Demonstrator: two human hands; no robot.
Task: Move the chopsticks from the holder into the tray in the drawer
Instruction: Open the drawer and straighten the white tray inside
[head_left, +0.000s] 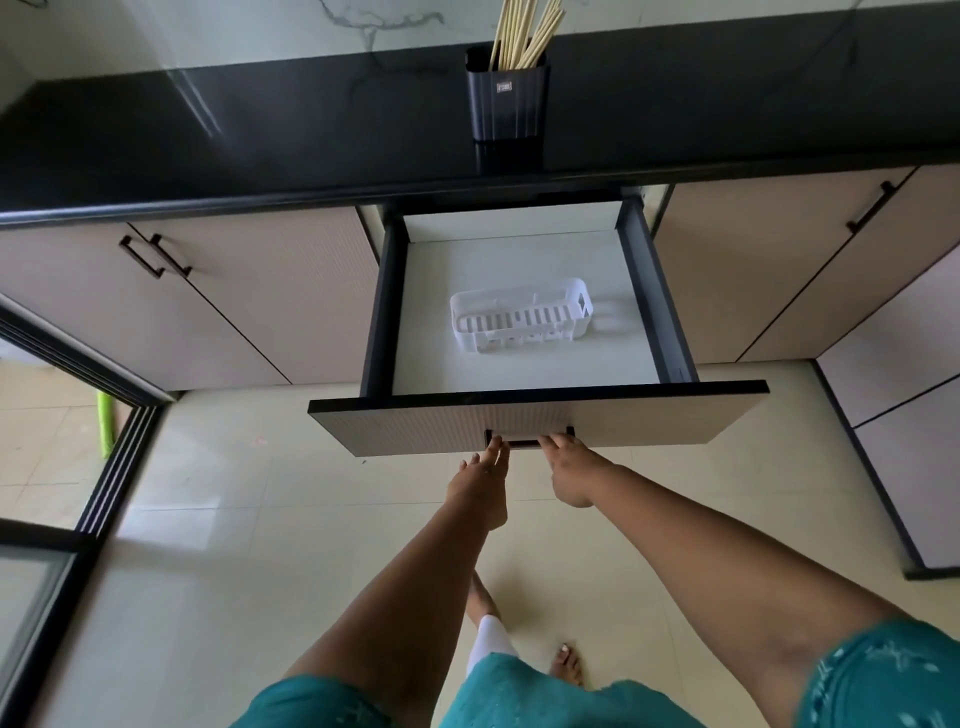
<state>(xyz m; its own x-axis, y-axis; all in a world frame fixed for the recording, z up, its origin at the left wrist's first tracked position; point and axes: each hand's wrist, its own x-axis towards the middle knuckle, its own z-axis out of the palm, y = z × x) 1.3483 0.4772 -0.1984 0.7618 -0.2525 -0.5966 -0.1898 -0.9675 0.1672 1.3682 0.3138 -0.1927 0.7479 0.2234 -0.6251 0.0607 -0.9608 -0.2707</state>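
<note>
So, drawer (524, 312) is out and both hands are at the pull handle (527, 439) on its front panel — left hand (480, 480) has its fingers reaching up onto the left end of the handle, right hand (569, 473) has its fingers hooked at the right end; whether either one actually grips the bar I cannot tell, fingertips are hidden behind it. Chopsticks (524, 34) are all in the holder (506, 96), which stands on the black table (260, 124) at the far side, roughly above the drawer. They look like a bundle of pale, thin straight sticks, fanned out and leaning right, tops cut off by the frame edge. Holder is a dark ribbed cup with a small label on the front. Tray (519, 317) is white slotted plastic, lying in the middle of the drawer floor, nothing in it. Handling guess: sticks are light, stiff and smooth, so they will slide against each other — pinch a few together around mid-length above the holder rim, lift straight up, keep them parallel. The holder is light too and may tip if the bundle drags sideways. Nothing moved yet.
</note>
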